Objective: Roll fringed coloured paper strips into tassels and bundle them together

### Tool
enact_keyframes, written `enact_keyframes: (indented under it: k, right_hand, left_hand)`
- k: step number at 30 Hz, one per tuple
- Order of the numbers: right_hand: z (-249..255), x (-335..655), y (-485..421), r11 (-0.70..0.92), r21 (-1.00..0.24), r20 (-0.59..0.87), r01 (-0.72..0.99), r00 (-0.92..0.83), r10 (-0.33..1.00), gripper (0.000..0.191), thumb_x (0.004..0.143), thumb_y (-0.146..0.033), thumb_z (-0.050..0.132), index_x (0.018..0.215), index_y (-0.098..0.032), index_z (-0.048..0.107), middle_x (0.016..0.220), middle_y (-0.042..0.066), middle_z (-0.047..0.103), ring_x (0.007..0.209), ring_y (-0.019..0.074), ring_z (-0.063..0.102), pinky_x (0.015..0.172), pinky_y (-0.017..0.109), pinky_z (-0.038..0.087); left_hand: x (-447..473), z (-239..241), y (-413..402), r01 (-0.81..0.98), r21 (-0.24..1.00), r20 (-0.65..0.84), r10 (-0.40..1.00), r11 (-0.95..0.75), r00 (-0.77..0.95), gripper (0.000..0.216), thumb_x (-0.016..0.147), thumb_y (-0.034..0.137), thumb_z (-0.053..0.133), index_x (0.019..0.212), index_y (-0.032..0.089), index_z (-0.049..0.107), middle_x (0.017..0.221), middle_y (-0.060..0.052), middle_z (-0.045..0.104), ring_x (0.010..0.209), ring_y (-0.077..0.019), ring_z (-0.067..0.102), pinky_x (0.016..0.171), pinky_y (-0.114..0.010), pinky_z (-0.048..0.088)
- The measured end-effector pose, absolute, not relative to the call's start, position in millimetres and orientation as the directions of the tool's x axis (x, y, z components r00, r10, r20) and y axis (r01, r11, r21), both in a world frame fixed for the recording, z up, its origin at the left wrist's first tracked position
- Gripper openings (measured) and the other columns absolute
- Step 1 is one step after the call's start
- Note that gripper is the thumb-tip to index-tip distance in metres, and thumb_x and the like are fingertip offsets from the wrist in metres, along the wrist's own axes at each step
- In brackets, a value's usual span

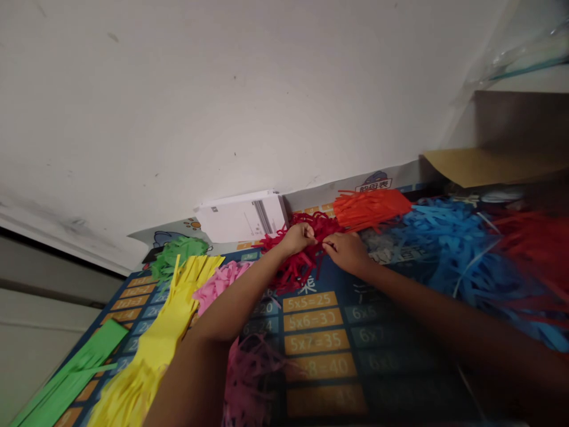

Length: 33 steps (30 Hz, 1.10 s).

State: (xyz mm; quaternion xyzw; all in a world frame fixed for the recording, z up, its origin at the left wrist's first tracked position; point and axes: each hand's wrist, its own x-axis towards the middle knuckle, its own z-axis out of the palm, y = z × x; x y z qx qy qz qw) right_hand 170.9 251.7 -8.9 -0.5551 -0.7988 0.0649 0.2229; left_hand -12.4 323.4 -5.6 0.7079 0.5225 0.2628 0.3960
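Note:
A dark red bundle of fringed paper strips (306, 264) lies on the printed table mat at the foot of the wall. My left hand (299, 238) is over its middle, thumb and fingers pinched on the strips. Just to the right, my right hand (345, 250) is closed at the bundle's edge, its fingertips pinching red strips and close to the left ones. Which single strips each hand grips is too small to tell. An orange-red paper fringe (371, 209) touches the bundle's far right side. White printed cards or packets (242, 219) lean on the wall behind.
Left of my arms lie green fringe (180, 256), yellow fringe (166, 323), pink fringe (224, 281) and a green paper strip (84, 370). Blue fringe (453, 237) and more red fringe (537, 243) are heaped at right, below a tan sheet (484, 166).

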Motion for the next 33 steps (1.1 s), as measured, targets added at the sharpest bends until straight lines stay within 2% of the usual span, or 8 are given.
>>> enact_keyframes:
  k: [2, 13, 17, 21, 26, 28, 33]
  right_hand:
    - [-9, 171, 252, 0.377, -0.349, 0.287, 0.858, -0.285, 0.915, 0.021, 0.095, -0.028, 0.053, 0.099, -0.022, 0.073, 0.098, 0.005, 0.076, 0.092, 0.0193, 0.065, 0.075, 0.031, 0.032]
    - [-8, 171, 245, 0.380, -0.291, 0.312, 0.878, -0.289, 0.905, 0.022, 0.096, -0.029, 0.051, 0.101, -0.019, 0.070, 0.099, 0.008, 0.075, 0.092, 0.0214, 0.064, 0.077, 0.033, 0.030]
    - [-6, 168, 241, 0.414, -0.234, 0.332, 0.880, -0.328, 0.885, 0.023, 0.096, -0.029, 0.050, 0.108, -0.017, 0.066, 0.105, 0.011, 0.073, 0.100, 0.0240, 0.063, 0.082, 0.035, 0.030]
    - [-7, 168, 242, 0.418, -0.188, 0.315, 0.889, -0.349, 0.883, 0.024, 0.095, -0.029, 0.052, 0.109, -0.016, 0.066, 0.102, 0.012, 0.073, 0.095, 0.0245, 0.064, 0.082, 0.036, 0.030]
    - [-12, 173, 245, 0.419, -0.156, 0.295, 0.895, -0.362, 0.884, 0.023, 0.094, -0.031, 0.053, 0.104, -0.017, 0.068, 0.099, 0.011, 0.073, 0.092, 0.0240, 0.064, 0.081, 0.036, 0.030]
    - [-12, 174, 244, 0.418, -0.154, 0.300, 0.895, -0.360, 0.883, 0.023, 0.094, -0.030, 0.053, 0.102, -0.016, 0.069, 0.097, 0.011, 0.073, 0.090, 0.0238, 0.064, 0.080, 0.036, 0.029]
    - [-9, 173, 240, 0.430, -0.179, 0.348, 0.885, -0.351, 0.869, 0.024, 0.097, -0.029, 0.048, 0.099, -0.017, 0.069, 0.096, 0.009, 0.073, 0.092, 0.0232, 0.063, 0.081, 0.036, 0.028]
  left_hand:
    - [-11, -4, 322, 0.516, 0.847, -0.056, 0.943, -0.129, 0.327, 0.023, 0.059, 0.019, 0.082, 0.074, 0.014, 0.066, 0.063, 0.005, 0.061, 0.058, -0.0083, 0.054, 0.059, -0.021, 0.041]
    - [-12, 4, 316, 0.462, 0.883, -0.078, 0.945, -0.082, 0.318, 0.039, 0.046, 0.034, 0.092, 0.060, 0.013, 0.062, 0.056, 0.006, 0.056, 0.052, -0.0066, 0.046, 0.053, -0.021, 0.032]
    - [-11, 3, 314, 0.425, 0.904, -0.100, 0.944, -0.045, 0.314, 0.041, 0.045, 0.034, 0.093, 0.063, 0.012, 0.064, 0.056, 0.005, 0.058, 0.052, -0.0066, 0.049, 0.053, -0.021, 0.035]
    - [-11, 3, 312, 0.409, 0.912, -0.127, 0.946, -0.006, 0.299, 0.039, 0.048, 0.034, 0.093, 0.070, 0.011, 0.070, 0.061, 0.002, 0.065, 0.055, -0.0082, 0.054, 0.056, -0.022, 0.040]
    - [-11, 4, 310, 0.417, 0.909, -0.135, 0.955, 0.014, 0.262, 0.026, 0.064, 0.034, 0.084, 0.070, 0.011, 0.075, 0.060, 0.001, 0.067, 0.055, -0.0079, 0.052, 0.058, -0.022, 0.042]
    - [-11, 6, 309, 0.424, 0.906, -0.141, 0.956, 0.019, 0.259, 0.021, 0.066, 0.031, 0.083, 0.070, 0.012, 0.076, 0.060, 0.001, 0.068, 0.055, -0.0081, 0.053, 0.059, -0.022, 0.043]
    - [-10, 7, 308, 0.450, 0.893, -0.140, 0.958, 0.013, 0.249, 0.028, 0.052, 0.032, 0.090, 0.065, 0.012, 0.075, 0.058, 0.001, 0.068, 0.054, -0.0085, 0.052, 0.056, -0.022, 0.042]
